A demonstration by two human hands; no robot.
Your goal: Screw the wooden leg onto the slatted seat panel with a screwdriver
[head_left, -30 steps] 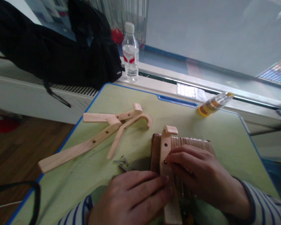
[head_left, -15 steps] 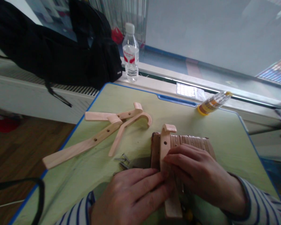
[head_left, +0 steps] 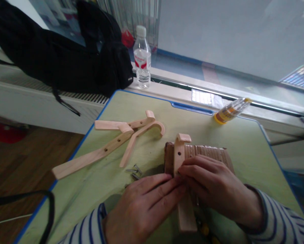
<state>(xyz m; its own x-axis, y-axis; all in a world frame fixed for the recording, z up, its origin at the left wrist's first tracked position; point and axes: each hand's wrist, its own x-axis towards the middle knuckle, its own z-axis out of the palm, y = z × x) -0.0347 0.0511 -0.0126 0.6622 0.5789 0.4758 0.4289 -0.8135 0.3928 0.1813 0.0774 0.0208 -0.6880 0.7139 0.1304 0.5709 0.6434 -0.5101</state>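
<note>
A pale wooden hook (head_left: 187, 215) with a curled top and a dark hole lies lengthwise across a brown ribbed block (head_left: 213, 154). My left hand (head_left: 144, 206) reaches over it from the left, its fingers pressed against the wood around the middle. From the right, my right hand (head_left: 215, 186) pinches its fingertips at the wood just below the visible hole. Whatever is between those fingertips is hidden. Several metal screws (head_left: 135, 171) are lying left of the block, by my left hand. Something with yellow and black parts (head_left: 204, 227) shows partly beneath my right hand.
More wooden hooks (head_left: 91, 154) overlap on the table (head_left: 131, 101) at left. A tilted bottle with yellow liquid (head_left: 226, 113) is by the far edge. Beyond stand a water bottle (head_left: 143, 61) and a black bag (head_left: 91, 67). A dark strap (head_left: 50, 206) hangs at lower left.
The left fingers have shifted slightly up the wooden hook, towards the right fingertips. The right hand keeps its pinch at nearly the same spot. The view has moved a little.
</note>
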